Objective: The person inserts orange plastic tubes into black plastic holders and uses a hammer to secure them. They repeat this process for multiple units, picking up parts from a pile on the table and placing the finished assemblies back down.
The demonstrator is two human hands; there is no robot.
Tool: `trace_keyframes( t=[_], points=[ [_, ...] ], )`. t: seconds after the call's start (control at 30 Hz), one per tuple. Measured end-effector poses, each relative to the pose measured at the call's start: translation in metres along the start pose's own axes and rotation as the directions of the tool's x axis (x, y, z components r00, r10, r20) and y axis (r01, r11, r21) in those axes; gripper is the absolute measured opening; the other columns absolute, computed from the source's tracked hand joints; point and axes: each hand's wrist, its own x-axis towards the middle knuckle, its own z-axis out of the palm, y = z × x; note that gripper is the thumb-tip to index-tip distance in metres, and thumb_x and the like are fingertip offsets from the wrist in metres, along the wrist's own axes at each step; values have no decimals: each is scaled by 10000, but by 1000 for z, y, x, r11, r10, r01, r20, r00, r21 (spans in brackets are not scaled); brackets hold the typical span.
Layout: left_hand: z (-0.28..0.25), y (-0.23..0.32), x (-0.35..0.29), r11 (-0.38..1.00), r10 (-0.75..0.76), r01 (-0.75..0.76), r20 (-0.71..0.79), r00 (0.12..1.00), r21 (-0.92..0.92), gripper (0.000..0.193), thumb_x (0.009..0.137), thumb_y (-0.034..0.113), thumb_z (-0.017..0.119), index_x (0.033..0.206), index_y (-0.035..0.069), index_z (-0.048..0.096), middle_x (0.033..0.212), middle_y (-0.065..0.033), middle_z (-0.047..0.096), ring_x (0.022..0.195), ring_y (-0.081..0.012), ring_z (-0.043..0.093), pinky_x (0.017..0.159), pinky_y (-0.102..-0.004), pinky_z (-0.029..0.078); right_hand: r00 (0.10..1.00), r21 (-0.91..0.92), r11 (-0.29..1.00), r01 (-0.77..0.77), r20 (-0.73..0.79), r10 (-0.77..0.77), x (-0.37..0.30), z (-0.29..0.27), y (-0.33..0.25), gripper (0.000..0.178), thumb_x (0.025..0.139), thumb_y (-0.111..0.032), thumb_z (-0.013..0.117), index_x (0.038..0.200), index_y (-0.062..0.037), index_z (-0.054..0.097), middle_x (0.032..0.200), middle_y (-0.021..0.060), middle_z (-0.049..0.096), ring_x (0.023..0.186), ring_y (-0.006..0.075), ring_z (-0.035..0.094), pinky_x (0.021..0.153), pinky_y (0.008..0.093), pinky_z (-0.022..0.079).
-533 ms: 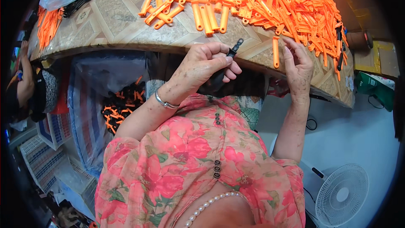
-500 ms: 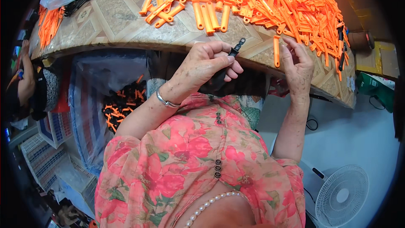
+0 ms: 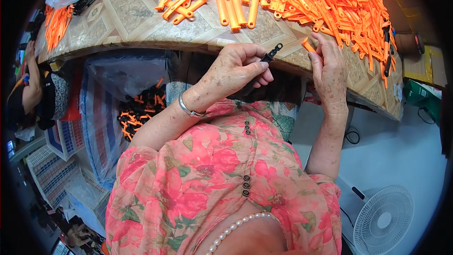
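Note:
My left hand [image 3: 240, 68] is closed around a black plastic piece [image 3: 271, 53], whose narrow end with a small round eyelet points out past the thumb. The rest of that piece is mostly hidden by my fingers. At the table's front edge, my right hand [image 3: 329, 68] pinches a single orange plastic handle [image 3: 307, 45] between thumb and fingers, its near end covered by them. Just beyond both hands, a big heap of similar orange handles [image 3: 325, 4] spreads over the patterned table [image 3: 137, 23]. A few handles lie side by side along the heap's near edge.
Below the table on the left, a striped bag [image 3: 101, 113] holds black and orange pieces. Plastic crates [image 3: 49, 172] stand at the lower left, near another person's arm [image 3: 32, 80]. A white fan [image 3: 383, 219] stands at the lower right. Cardboard boxes [image 3: 432, 66] sit at far right.
My right hand has taken hold of the orange handle, which has turned from lying lengthwise to a short tilted look. My left hand has shifted slightly right with the black piece.

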Motion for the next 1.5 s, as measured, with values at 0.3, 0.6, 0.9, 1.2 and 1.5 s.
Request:
trace_keyframes(
  t=[0.3,0.6,0.9,1.2,1.5],
  points=[
    [-3,-2,-7,999,-6,6,9,1000,-32,219,985,95,583,1159,-32,623,845,-69,702,750,-84,662,689,-221,562,1000,117,993,30,-4,-29,-8,2,-3,234,850,-82,695,1082,-49,700,981,102,614,950,285,578,856,381,467],
    [-5,-10,-6,1000,-4,3,38,999,19,189,984,105,588,1100,-25,661,797,-30,684,730,-62,641,691,-218,550,995,128,988,87,-53,-80,-21,6,-1,146,867,-89,677,1005,-48,654,1032,103,622,991,300,567,891,408,448],
    [-6,-23,-2,999,-2,0,39,999,44,178,986,94,582,1097,-18,665,761,-10,665,712,-47,621,682,-209,541,983,55,991,118,-146,-109,-32,14,0,166,864,-52,674,1020,-42,617,1033,109,622,969,305,575,868,406,463],
    [-7,-14,-4,975,-17,-1,78,997,222,182,985,110,587,1102,7,681,741,11,659,672,-34,596,619,-187,495,989,410,902,138,-11,-146,-31,-9,-36,171,814,31,698,965,-47,680,920,102,635,839,267,632,732,344,507],
    [-4,-10,-11,923,48,-114,185,982,368,183,972,117,614,1083,-4,696,753,14,660,653,-19,562,576,-183,455,963,446,884,139,149,-226,-22,-11,-46,204,805,10,711,997,-54,690,913,99,628,834,266,629,727,347,510]
  ],
)
